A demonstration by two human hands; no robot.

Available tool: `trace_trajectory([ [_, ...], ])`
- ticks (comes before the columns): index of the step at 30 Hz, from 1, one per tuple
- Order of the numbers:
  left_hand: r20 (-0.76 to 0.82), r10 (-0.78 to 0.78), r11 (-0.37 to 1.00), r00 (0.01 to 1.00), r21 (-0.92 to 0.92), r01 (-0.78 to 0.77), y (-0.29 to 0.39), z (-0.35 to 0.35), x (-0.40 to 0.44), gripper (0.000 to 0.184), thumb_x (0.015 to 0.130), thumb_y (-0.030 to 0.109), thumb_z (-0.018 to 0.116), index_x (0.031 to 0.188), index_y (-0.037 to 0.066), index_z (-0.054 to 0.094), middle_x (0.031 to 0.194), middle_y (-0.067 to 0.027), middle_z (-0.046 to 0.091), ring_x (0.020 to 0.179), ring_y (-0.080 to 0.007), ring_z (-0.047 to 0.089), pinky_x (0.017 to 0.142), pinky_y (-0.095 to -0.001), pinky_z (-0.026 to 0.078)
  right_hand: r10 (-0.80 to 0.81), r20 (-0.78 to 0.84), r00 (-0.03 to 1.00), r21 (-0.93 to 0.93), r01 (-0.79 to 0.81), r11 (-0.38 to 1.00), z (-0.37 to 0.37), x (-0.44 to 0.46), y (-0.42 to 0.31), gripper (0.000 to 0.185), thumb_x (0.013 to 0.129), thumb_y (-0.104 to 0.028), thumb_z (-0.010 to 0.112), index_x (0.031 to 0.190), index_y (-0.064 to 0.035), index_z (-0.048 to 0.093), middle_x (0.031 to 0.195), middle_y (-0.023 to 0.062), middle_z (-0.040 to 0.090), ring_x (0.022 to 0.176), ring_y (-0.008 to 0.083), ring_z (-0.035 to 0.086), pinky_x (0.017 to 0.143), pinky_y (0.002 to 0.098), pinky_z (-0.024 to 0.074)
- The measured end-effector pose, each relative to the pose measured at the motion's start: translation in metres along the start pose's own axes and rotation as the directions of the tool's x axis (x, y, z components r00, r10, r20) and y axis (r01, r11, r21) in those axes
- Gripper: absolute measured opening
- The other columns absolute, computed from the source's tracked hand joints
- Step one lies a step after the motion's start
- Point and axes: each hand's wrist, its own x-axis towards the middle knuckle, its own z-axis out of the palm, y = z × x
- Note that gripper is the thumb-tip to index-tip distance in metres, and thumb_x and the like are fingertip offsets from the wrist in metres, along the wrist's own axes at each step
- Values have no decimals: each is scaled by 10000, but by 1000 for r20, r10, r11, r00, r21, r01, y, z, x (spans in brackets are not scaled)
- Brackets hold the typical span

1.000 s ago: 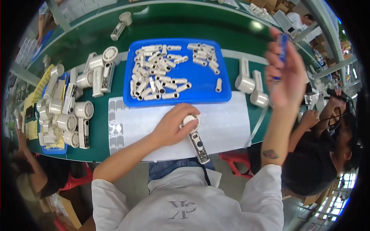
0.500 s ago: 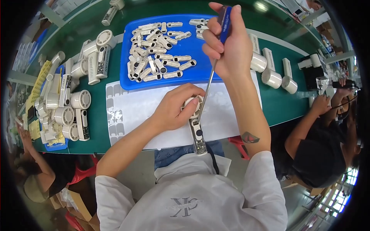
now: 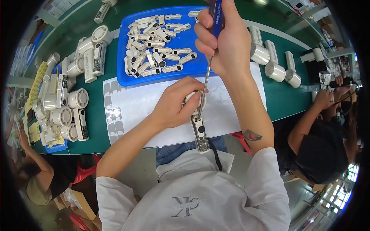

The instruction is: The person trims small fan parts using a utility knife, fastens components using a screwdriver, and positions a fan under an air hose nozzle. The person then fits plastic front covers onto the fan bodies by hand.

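Observation:
My left hand point(image 3: 178, 103) is closed around the round head of a white handheld fan point(image 3: 200, 133). The fan's handle points toward my body past the table edge, its narrow inner face uppermost with a dark round spot. In my right hand point(image 3: 227, 42) is a screwdriver point(image 3: 217, 21) with a blue and black handle, held nearly upright. Its long metal shaft slants down, and the tip meets the fan near where the handle joins the head. My left fingers cover much of the fan head.
A blue tray point(image 3: 122, 50) of several white handle covers stands behind a white sheet point(image 3: 154, 133). Piled fans point(image 3: 61, 115) lie at left, and several more fans point(image 3: 275, 72) stand at right. Co-workers sit on both sides; one person's hand point(image 3: 323, 99) is at right.
The view has shifted slightly, so the tray and fans sit a little higher and further left. The screwdriver stands a bit more upright, its tip still at the same part of the fan.

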Motion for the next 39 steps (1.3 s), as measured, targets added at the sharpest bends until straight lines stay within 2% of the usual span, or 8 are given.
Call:
trace_trajectory([
  [7, 4, -40, 999, 999, -30, 40, 1, 1, 0, 172, 881, 37, 532, 1000, -7, 650, 904, -138, 617, 785, -267, 606, 698, -348, 479, -47, 1, 999, -78, 47, 996, 12, -8, -2, 442, 1068, -449, 379, 1199, -46, 506, 692, 19, 461, 419, 74, 346, 350, 223, 259],
  [10, -1, 5, 1000, 1000, 3, -5, 2, -1, 1, 173, 886, 35, 523, 996, -4, 650, 906, -139, 617, 777, -265, 607, 691, -342, 480, -22, 8, 1000, -82, 23, 996, 13, -6, -2, 435, 1067, -445, 389, 1181, -43, 508, 686, 18, 459, 410, 72, 347, 345, 222, 263],
  [13, 38, -62, 998, 997, -26, 63, 5, -3, 1, 174, 889, 34, 514, 992, -5, 648, 911, -141, 615, 767, -260, 605, 685, -340, 480, 16, 6, 1000, -74, -16, 997, 14, -2, 1, 434, 1069, -443, 384, 1172, -40, 508, 686, 16, 459, 412, 69, 345, 343, 219, 264],
  [22, -27, -3, 999, 1000, 49, 4, 0, 1, -3, 183, 861, -4, 491, 946, -13, 653, 807, -143, 611, 669, -270, 597, 629, -344, 481, 108, 15, 994, -102, -106, 989, 8, 15, 20, 388, 1073, -411, 394, 1135, -55, 536, 691, 1, 465, 414, 66, 338, 349, 209, 247],
  [25, -68, 65, 997, 996, 48, -62, -3, 3, -4, 186, 846, -15, 492, 936, -19, 654, 799, -145, 617, 663, -273, 602, 616, -345, 484, 104, 63, 993, -67, -100, 993, 1, 22, 26, 380, 1067, -418, 408, 1126, -67, 542, 694, -2, 467, 417, 67, 340, 351, 214, 254],
  [27, -59, 90, 993, 994, 76, -86, -4, 2, -4, 191, 840, -20, 487, 929, -26, 656, 809, -149, 626, 671, -275, 609, 619, -344, 492, 186, -97, 978, -70, -193, 979, 2, 23, 26, 370, 1057, -432, 429, 1111, -84, 545, 699, -2, 466, 428, 68, 339, 356, 219, 260],
  [36, -87, 90, 991, 992, 105, -81, -2, 1, -4, 195, 858, 7, 482, 915, -34, 664, 794, -154, 635, 651, -273, 616, 613, -338, 495, 253, -80, 964, -40, -256, 966, -14, 41, 41, 377, 1052, -449, 433, 1127, -96, 544, 704, 1, 478, 440, 76, 334, 361, 229, 256],
  [39, -94, 60, 994, 994, 100, -50, -1, 1, -5, 200, 862, 13, 480, 915, -28, 668, 791, -152, 640, 661, -276, 621, 614, -337, 495, 167, -33, 985, -105, -170, 980, -21, 43, 50, 423, 1060, -445, 401, 1134, -47, 524, 722, 5, 464, 486, 78, 311, 413, 243, 242],
])
